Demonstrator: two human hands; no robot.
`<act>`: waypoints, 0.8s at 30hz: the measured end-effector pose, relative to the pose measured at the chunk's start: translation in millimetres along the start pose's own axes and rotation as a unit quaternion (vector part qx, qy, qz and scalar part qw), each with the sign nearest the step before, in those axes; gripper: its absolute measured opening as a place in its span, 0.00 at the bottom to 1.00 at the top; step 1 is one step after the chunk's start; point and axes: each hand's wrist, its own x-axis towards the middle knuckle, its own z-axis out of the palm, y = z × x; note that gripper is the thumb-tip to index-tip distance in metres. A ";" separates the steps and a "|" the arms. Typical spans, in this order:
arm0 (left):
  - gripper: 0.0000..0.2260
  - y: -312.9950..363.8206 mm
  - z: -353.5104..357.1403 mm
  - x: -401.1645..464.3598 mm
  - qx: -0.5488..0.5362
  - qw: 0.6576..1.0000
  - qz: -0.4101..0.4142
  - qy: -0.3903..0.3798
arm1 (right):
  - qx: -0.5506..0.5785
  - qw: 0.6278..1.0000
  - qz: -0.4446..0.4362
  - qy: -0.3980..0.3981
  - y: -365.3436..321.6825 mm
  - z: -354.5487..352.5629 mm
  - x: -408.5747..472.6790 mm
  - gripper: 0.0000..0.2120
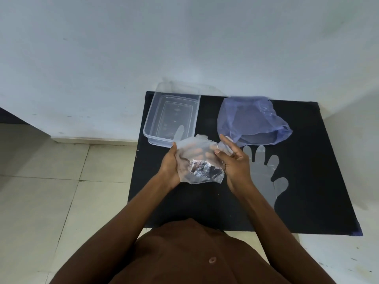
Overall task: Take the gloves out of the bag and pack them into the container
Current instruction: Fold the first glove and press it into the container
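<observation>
Both hands, left [171, 165] and right [235, 165], loosely fold a thin glove [200, 160]; the slippery film may spring open before reaching the container [171, 115].

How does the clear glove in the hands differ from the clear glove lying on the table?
The crumpled clear plastic glove is bunched between the left hand and right hand; the flat clear plastic glove lies spread on the black table, fingers splayed, untouched. Both are thin, see-through plastic.

Both arms are bare from shoulder to wrist, with no sleeves; the left hand [170, 167] and right hand [235, 165] wear no gloves, and the torso is unclothed
</observation>
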 end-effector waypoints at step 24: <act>0.13 164.4 22.3 37.6 0.170 0.967 0.186 0.045 | -0.107 0.991 -0.067 -0.041 -40.2 113.4 118.8 0.20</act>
